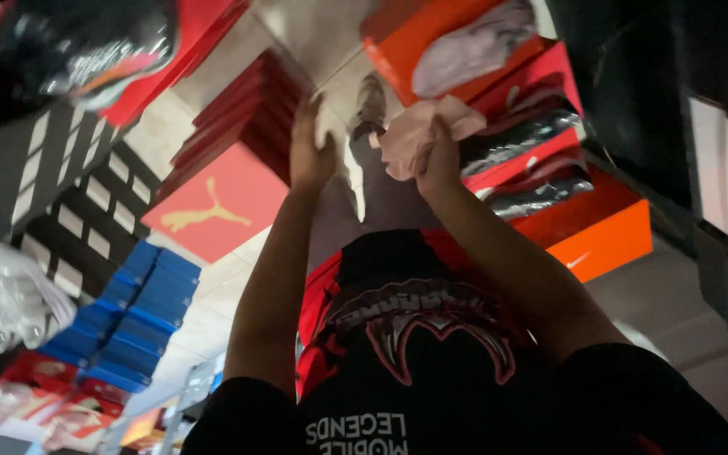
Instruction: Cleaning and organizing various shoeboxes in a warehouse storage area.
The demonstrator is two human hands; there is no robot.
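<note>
Only the head view here, so everything's from looking down past your chest.

Your right hand [438, 160] is closed around a crumpled wad of pale pink paper [410, 135]. The fingers are curled tight, and the paper bunches out above and to the inner side of your fist. Your left hand [312, 152] is up beside it with the fingers stretched mostly straight. It's close to the paper, but I can't tell whether it has hold of an edge or is just next to it, since there's a bright blur right at the fingertips.

Both hands are held out over your grey trouser leg [381, 198], with your shoe [371, 105] just beyond them. A stack of red boxes [221, 194] sits off to the outside of your left hand. On the far side of your right hand are open boxes with dark shoes [524, 139] in them. An orange box [398, 42] holding more pale paper sits beyond your fingertips.

My take: that paper looks thin and it'll tear if one fist does all the work. Loosen the right grip a bit, pinch an edge with the left, and keep both hands close together so the sheet stays under control.
</note>
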